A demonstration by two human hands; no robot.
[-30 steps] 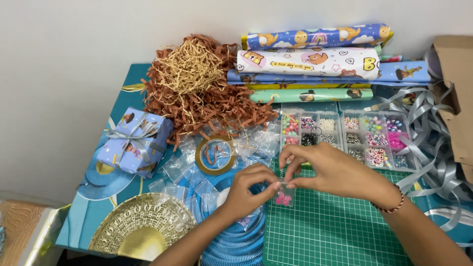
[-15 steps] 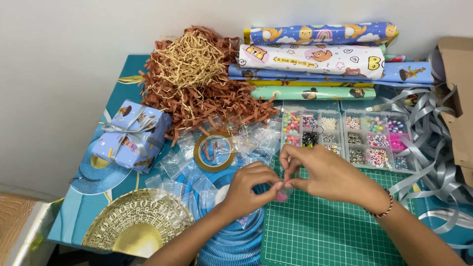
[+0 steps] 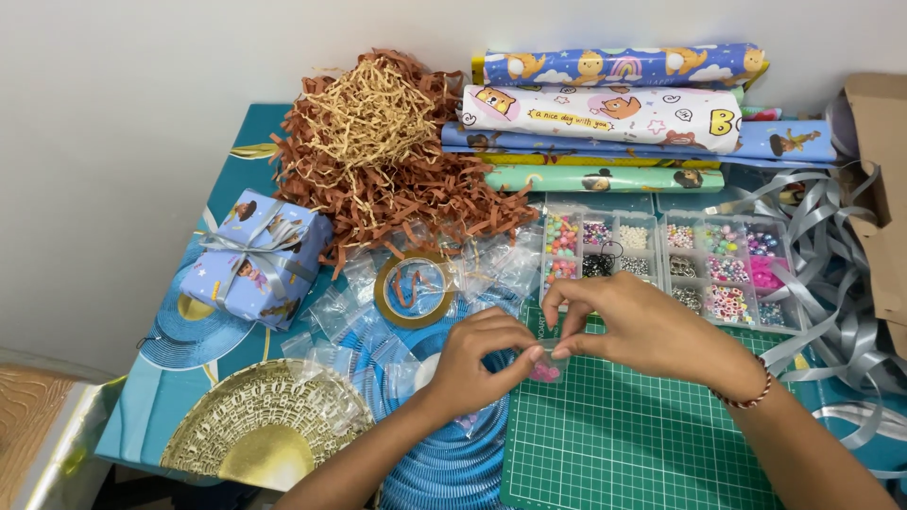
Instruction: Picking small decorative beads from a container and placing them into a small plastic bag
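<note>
While the two hands are brought together at the near edge of the green cutting mat (image 3: 642,444), a small clear bag of pink beads (image 3: 545,368) is pinched between them. The bag's top is gripped by the fingertips of the left hand (image 3: 477,364) from one side and by those of the right hand (image 3: 628,326) from the other, so both are closed on it, thumbs nearly touching. A red beaded bracelet (image 3: 751,392) is worn on the right wrist. Just behind the hands, a clear compartment box of beads (image 3: 661,260) is set out. A roll of tape (image 3: 413,288) is seen lying among empty clear bags (image 3: 345,302) to the left, with a wrapped gift box (image 3: 255,257) beyond it. Shredded paper (image 3: 378,151) and wrapping-paper rolls (image 3: 605,113) are piled at the back, silver ribbon (image 3: 831,255) to the right.
</note>
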